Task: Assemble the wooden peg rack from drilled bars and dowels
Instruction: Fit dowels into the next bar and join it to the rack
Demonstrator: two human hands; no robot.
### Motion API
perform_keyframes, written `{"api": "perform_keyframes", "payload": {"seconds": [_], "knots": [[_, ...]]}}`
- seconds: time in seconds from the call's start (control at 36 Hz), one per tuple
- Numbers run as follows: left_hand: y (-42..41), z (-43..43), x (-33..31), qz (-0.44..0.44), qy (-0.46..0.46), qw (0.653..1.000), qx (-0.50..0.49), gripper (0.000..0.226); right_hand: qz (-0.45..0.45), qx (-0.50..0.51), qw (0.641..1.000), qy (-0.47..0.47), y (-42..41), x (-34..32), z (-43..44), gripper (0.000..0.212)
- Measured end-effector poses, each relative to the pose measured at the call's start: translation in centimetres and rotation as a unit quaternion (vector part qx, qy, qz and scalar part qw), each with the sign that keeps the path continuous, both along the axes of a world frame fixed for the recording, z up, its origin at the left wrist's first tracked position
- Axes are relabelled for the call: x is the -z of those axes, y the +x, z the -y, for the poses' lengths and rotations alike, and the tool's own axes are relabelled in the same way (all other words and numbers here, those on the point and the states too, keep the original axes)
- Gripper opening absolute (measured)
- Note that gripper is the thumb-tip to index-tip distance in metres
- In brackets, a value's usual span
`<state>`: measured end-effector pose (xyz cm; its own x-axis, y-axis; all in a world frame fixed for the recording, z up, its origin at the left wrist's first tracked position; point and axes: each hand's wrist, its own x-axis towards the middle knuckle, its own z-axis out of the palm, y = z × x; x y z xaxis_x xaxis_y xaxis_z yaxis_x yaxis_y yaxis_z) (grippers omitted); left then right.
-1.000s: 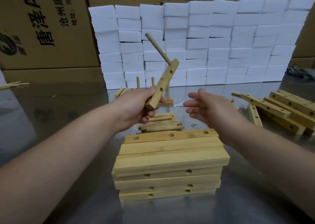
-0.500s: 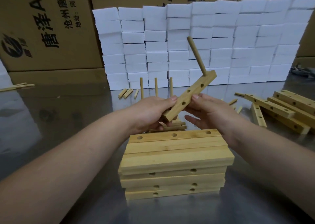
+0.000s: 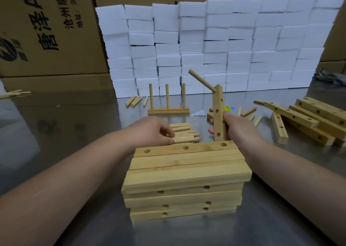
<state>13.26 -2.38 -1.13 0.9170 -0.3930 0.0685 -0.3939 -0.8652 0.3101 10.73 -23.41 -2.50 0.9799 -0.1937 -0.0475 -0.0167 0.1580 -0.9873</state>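
The step in hand is judged to be the filling of a drilled bar with dowels, with one dowel in and the next being fetched. The bar (image 3: 218, 112) is held upright above the table (image 3: 74, 124) by the right hand (image 3: 237, 127), whose fingers and thumb are wrapped round its lower half. It stands just behind the stack of bars (image 3: 185, 170) in the foreground. One fitted dowel (image 3: 201, 82) is seated in the top hole and juts up and to the left, and empty holes are seen below it on the face of the bar. The left hand (image 3: 153, 131) is laid on the pile of dowels (image 3: 184, 133) with its fingertips bent down onto one of them. Whether that dowel is already pinched cannot be told, since the thumb is hidden. A finished rack (image 3: 168, 111) with three upright dowels stands farther back, so the work is taken to be one piece in a run, and this piece to be at an early stage. For the next move, a single dowel would have to be picked clear of its neighbours, and its end brought square to an empty hole. The bar would probably need to be turned so that the hole faces the left hand. A firm push along the line of the hole is then called for, with the bar braced by the right hand against twisting.
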Motion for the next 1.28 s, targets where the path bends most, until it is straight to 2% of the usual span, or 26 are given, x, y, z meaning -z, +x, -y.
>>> {"api": "perform_keyframes", "payload": {"seconds": [0.11,0.25,0.44,0.5,0.61,0.69,1.0,1.28], "knots": [[0.1,-0.2,0.1,0.020,0.008,1.000,-0.010,0.010,0.001,-0.006,1.000,-0.014,0.2,0.1,-0.1,0.034],[0.2,-0.3,0.2,0.021,0.024,0.999,-0.026,0.018,-0.036,-0.012,0.999,-0.030,1.8,0.0,-0.3,0.033],[0.1,-0.3,0.2,0.030,0.035,0.999,-0.006,0.012,-0.017,-0.020,0.999,-0.022,2.0,0.5,-0.2,0.031],[-0.1,-0.2,0.1,0.035,0.009,0.999,-0.008,0.003,-0.022,-0.015,0.999,-0.025,1.8,0.4,-0.3,0.030],[-0.7,0.0,-0.5,0.057,-0.124,0.990,-0.032,0.012,0.020,-0.033,0.998,-0.050,0.8,0.4,-0.2,0.029],[-1.1,0.5,-0.9,0.064,-0.177,0.982,-0.028,0.015,0.063,-0.048,0.996,-0.049,-0.2,0.5,-0.1,0.028],[-1.8,1.0,-1.5,0.108,-0.233,0.965,-0.051,0.022,0.108,-0.102,0.989,0.020,-1.4,0.1,-1.0,0.038],[-2.2,1.2,-1.5,0.076,-0.217,0.973,-0.016,0.020,0.102,-0.085,0.990,0.044,-0.9,0.4,-0.8,0.036]]}}
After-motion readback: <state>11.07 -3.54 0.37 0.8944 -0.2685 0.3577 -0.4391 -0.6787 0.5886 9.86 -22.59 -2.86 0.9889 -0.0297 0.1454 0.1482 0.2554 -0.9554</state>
